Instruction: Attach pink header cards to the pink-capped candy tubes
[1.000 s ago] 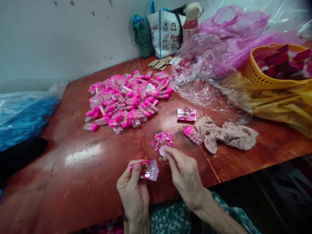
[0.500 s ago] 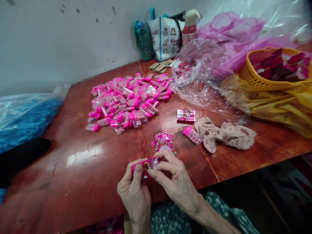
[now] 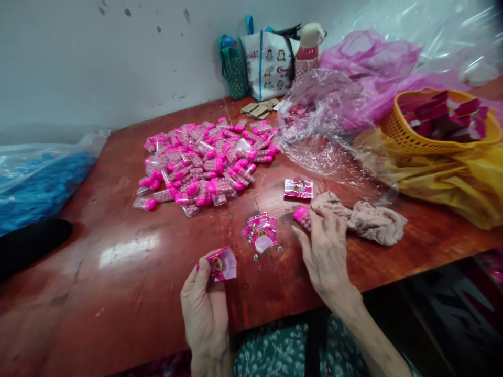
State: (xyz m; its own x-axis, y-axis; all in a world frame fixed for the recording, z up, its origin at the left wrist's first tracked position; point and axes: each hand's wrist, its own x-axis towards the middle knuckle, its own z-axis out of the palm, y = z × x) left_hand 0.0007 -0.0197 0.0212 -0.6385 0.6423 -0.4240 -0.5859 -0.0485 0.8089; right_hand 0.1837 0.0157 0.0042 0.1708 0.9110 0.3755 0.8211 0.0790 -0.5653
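Observation:
My left hand [image 3: 206, 309] pinches a pink printed wrapper [image 3: 223, 264] between thumb and fingers, its pale inner side showing at the right end. Farther right, my right hand [image 3: 326, 251] has its thumb and fingers around a small clear candy container [image 3: 302, 217] with a pink cap and pink balls inside. The hand hides the container's lower end. Between the hands lies a small fanned stack of pink wrappers [image 3: 261, 230]. Just beyond the right hand sits a shiny pink-and-white packet [image 3: 298, 189]. A beige crumpled cloth [image 3: 377, 222] lies beside that hand.
A large heap of pink-capped candy containers [image 3: 202, 165] covers the table's middle back. Clear plastic film [image 3: 314, 141] and a yellow basket [image 3: 440, 144] of dark pink packets stand right. A bag of blue pieces [image 3: 43, 183] lies left; a white bag [image 3: 267, 63] stands against the wall.
My right hand has left the wrapper and moved right to the candy container. My left hand keeps the wrapper, slightly lower and to the left.

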